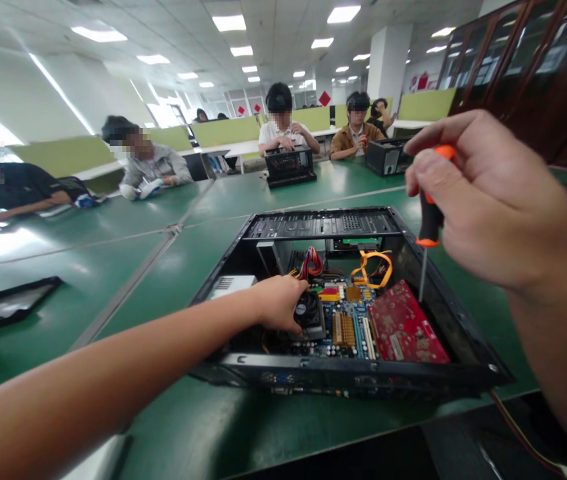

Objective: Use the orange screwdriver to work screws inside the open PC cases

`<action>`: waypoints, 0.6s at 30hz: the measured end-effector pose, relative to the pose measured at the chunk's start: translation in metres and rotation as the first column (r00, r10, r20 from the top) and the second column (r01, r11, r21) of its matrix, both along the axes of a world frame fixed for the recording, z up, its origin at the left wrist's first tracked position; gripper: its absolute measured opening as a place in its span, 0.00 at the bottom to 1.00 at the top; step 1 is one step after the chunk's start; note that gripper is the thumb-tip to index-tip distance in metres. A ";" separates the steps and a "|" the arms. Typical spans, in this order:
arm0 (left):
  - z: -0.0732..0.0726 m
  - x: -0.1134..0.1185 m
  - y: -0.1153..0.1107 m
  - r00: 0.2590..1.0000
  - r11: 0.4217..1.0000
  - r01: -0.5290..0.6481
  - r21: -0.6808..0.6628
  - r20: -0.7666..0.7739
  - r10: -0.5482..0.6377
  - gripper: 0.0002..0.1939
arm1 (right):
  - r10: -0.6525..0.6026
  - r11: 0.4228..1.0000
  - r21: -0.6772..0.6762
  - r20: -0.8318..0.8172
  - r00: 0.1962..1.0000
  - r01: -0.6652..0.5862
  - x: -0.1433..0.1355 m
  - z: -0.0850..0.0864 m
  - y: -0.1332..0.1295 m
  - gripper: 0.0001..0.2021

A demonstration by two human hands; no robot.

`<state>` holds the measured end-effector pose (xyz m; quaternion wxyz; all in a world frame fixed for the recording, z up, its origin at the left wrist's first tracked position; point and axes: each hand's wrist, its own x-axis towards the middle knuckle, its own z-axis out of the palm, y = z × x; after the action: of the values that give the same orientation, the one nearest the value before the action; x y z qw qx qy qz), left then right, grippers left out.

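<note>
An open black computer case [263, 362] lies on its side in front of me, its motherboard [330, 340] showing inside. My left hand [283, 303] reaches in over the near left side, thumb and fingers closed around the edges of the black CPU cooler [309, 313]. In my right hand [493, 200], an orange and black screwdriver [432, 217] is pinched by its handle. Its shaft points down near the right inner wall, beside a red graphics card [406, 327]; whether the tip touches anything is unclear. Yellow and multicoloured cables [373, 268] lie toward the far side.
A grey power supply [233, 285] fills the case's left corner. On the green table [163, 300], a dark panel [8, 303] lies at left and thin wires [523, 433] at lower right. Across the table, several people sit, two with black computer cases [290, 167].
</note>
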<state>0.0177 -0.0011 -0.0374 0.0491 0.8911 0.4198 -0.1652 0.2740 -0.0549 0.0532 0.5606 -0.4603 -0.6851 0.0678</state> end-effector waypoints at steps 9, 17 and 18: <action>-0.002 0.001 0.002 0.997 0.995 0.078 -0.059 0.003 -0.078 0.36 | -0.019 0.998 -0.051 0.327 0.945 0.038 -0.021 -0.003 0.000 0.12; 0.047 -0.018 -0.012 0.990 0.999 -0.014 -0.045 0.138 0.020 0.54 | 0.230 0.963 -0.259 0.624 0.747 -0.081 -0.064 -0.020 0.031 0.11; 0.060 -0.034 -0.019 0.970 1.000 -0.029 0.007 0.243 0.026 0.50 | 0.238 0.958 -0.281 0.643 0.728 -0.066 -0.067 -0.025 0.036 0.12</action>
<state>-0.0159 -0.0200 0.0224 0.0978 0.8989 0.4239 -0.0523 0.2069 -0.0193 0.0278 0.2094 -0.4594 -0.8628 0.0254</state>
